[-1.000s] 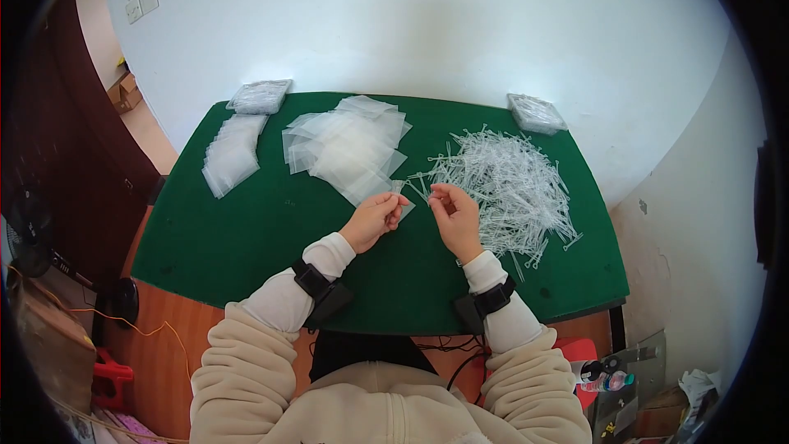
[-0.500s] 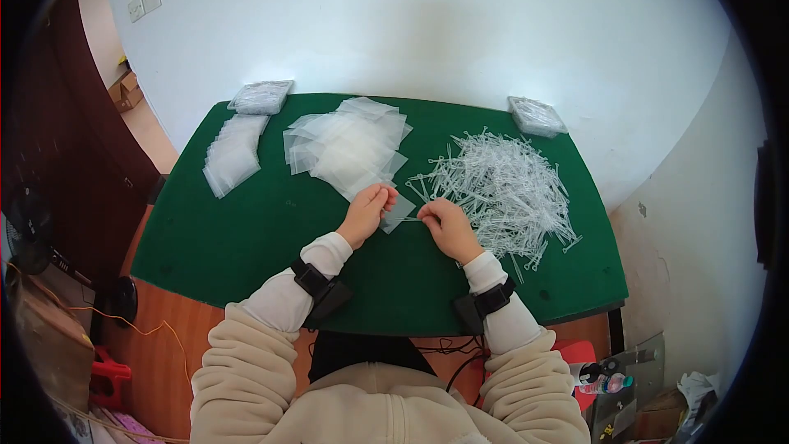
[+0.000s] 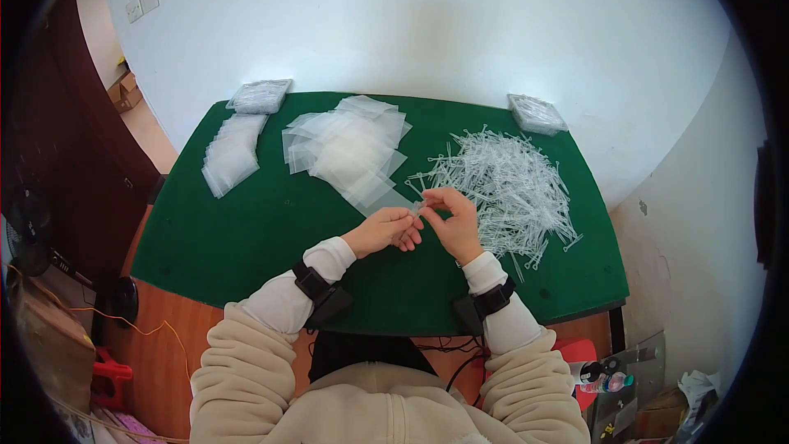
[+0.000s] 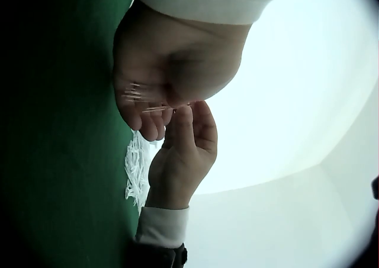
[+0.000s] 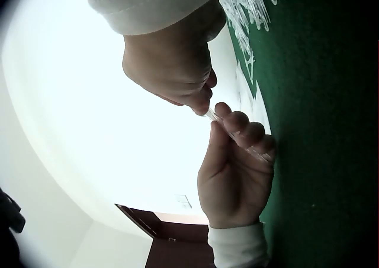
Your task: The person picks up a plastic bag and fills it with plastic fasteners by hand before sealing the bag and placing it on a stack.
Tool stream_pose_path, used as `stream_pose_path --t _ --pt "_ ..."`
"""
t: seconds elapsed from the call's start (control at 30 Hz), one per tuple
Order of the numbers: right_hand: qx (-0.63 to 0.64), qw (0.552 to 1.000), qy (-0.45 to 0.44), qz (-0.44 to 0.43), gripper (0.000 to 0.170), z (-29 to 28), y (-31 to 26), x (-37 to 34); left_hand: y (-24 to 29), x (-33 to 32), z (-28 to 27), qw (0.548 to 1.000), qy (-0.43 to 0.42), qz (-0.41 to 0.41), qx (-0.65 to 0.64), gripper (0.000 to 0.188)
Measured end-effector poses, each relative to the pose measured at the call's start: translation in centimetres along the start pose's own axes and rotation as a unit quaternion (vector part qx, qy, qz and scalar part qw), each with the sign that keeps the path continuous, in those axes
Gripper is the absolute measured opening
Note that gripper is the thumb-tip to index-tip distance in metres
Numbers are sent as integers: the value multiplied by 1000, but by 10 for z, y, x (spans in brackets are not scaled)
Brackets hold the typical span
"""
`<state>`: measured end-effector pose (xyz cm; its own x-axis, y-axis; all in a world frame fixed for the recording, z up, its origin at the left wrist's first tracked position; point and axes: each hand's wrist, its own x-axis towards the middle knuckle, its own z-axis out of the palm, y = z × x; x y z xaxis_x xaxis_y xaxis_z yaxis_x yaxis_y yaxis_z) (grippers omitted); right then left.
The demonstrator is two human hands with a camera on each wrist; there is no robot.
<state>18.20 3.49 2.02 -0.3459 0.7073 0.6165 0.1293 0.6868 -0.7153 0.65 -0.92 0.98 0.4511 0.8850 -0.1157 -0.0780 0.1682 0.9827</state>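
Between your two hands, a few clear sticks point(image 4: 135, 92) appear gathered: your left hand point(image 3: 382, 232) holds them under its thumb; your right hand point(image 3: 454, 218) pinches their ends. Right of the grip, a large heap of loose sticks point(image 3: 509, 189) looks left to handle. Your left-wrist view shows sticks across the palm; only the head view shows two clear packs point(image 3: 260, 97) far beyond the grip.

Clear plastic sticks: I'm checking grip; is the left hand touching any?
Touching: the right wrist view shows clear plastic sticks lying against the left hand, across its fingers.
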Motion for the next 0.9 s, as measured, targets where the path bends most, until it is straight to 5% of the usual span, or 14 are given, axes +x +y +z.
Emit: stream_pose_path --t 0.33,0.5,0.63,0.73,0.9 --pt "0 998 -54 35 24 -1 3 -3 -3 0 7 995 -2 -11 -101 23" --pt "10 999 -9 37 24 -1 10 0 0 2 8 990 37 34 -132 22" --pt "-179 984 6 -10 28 6 24 0 -4 6 3 981 128 77 -122 22" --pt "-366 920 -99 -95 32 11 34 -6 -6 7 1 979 130 85 -133 22" --pt "-339 927 -123 -107 24 3 38 -3 -6 7 0 976 142 99 -130 22"
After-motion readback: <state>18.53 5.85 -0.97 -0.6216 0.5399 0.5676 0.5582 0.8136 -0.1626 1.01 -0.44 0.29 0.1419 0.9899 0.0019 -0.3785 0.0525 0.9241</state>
